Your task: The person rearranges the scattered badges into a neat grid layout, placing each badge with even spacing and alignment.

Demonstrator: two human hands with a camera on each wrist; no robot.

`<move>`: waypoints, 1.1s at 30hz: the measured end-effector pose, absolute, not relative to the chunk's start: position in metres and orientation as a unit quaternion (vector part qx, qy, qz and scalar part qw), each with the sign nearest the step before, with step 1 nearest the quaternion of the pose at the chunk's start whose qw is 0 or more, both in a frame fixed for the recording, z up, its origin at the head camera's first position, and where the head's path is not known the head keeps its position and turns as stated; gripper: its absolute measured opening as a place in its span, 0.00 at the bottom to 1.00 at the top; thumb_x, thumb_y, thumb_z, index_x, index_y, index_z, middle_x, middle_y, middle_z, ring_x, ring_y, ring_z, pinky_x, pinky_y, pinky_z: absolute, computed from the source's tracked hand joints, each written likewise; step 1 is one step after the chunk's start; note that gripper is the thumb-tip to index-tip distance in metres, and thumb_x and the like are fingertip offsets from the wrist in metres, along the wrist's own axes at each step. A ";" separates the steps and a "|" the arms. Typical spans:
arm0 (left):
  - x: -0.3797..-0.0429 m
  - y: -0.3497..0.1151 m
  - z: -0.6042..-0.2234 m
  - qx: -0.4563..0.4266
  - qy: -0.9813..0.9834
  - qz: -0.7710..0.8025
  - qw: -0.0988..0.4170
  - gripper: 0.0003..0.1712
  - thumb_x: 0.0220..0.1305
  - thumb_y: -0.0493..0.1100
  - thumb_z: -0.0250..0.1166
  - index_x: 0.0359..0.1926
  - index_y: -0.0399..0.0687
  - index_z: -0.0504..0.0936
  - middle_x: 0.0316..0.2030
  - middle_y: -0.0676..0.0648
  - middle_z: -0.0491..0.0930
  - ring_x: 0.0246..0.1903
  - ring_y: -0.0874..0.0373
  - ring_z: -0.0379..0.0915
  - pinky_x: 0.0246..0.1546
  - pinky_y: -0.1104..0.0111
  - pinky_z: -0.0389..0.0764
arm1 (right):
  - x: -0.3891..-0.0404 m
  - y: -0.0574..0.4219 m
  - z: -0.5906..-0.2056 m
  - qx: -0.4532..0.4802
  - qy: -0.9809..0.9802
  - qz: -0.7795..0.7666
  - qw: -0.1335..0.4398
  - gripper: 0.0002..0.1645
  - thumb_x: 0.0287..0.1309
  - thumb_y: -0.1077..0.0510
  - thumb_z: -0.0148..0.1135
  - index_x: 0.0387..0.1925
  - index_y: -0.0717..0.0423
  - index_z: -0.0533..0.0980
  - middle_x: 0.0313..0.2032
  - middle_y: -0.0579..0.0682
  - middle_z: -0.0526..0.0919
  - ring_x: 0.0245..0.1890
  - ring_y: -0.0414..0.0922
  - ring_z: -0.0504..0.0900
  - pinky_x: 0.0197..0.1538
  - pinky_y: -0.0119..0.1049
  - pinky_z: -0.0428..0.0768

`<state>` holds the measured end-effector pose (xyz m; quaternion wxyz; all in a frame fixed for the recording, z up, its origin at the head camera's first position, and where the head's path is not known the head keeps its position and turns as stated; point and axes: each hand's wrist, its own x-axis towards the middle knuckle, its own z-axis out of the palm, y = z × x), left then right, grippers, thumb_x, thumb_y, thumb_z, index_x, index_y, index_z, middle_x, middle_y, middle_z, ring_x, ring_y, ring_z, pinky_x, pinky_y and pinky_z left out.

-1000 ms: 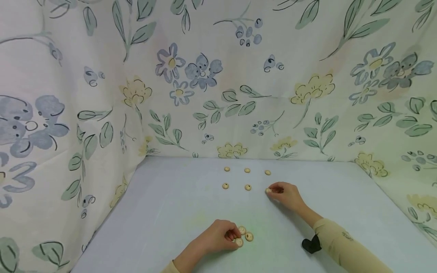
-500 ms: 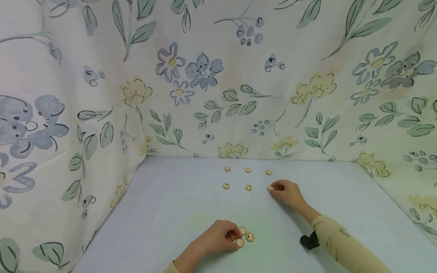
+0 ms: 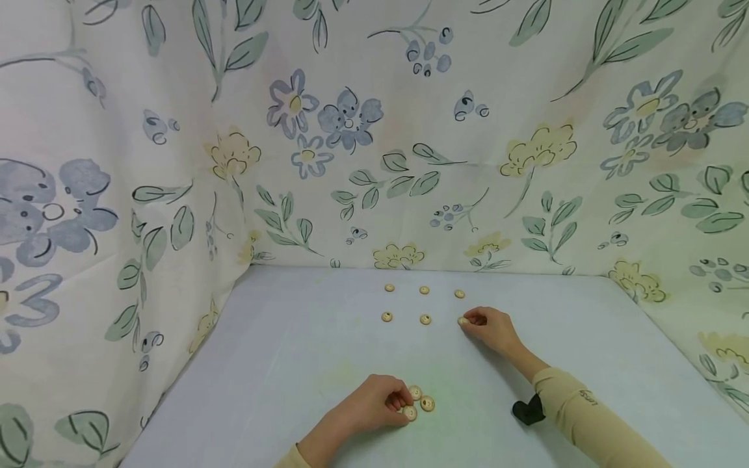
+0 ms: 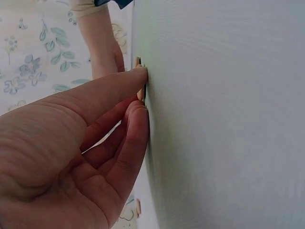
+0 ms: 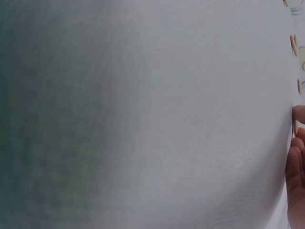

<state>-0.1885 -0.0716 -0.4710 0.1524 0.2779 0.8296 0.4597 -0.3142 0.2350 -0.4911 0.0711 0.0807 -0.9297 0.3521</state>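
In the head view, my right hand (image 3: 490, 331) pinches a small round wooden disc (image 3: 462, 321) between thumb and fingers at the right end of the nearer row of discs. Beside it in that row lie a middle disc (image 3: 425, 320) with a dark mark and a left disc (image 3: 387, 317). Lower down, my left hand (image 3: 377, 402) holds another disc (image 3: 410, 413) by its edge with thumb and fingertips. Two more discs touch or nearly touch this one: an upper disc (image 3: 415, 392) and a dark-marked disc (image 3: 428, 403). The left wrist view shows the thumb (image 4: 114, 90) partly hiding the held disc.
A farther row holds a left disc (image 3: 389, 287), a middle disc (image 3: 424, 290) and a right disc (image 3: 459, 294). All lie on a pale table (image 3: 292, 338). Floral cloth (image 3: 363, 195) hangs behind and at both sides. A black heart-shaped piece (image 3: 528, 410) is by the right sleeve.
My right hand has shifted its disc slightly away from me and to the right, nearer in line with its row. The left hand has stayed in place on its disc.
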 end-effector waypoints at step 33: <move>-0.189 -0.071 -0.472 0.277 0.834 0.453 0.152 0.10 0.49 0.32 0.74 0.33 0.44 0.83 0.24 0.57 0.75 0.25 0.70 0.68 0.30 0.77 0.74 | -0.274 0.221 -0.489 0.060 -0.903 0.425 0.029 0.16 0.53 0.55 0.73 0.43 0.57 0.80 0.35 0.46 0.82 0.37 0.42 0.79 0.40 0.30 0.77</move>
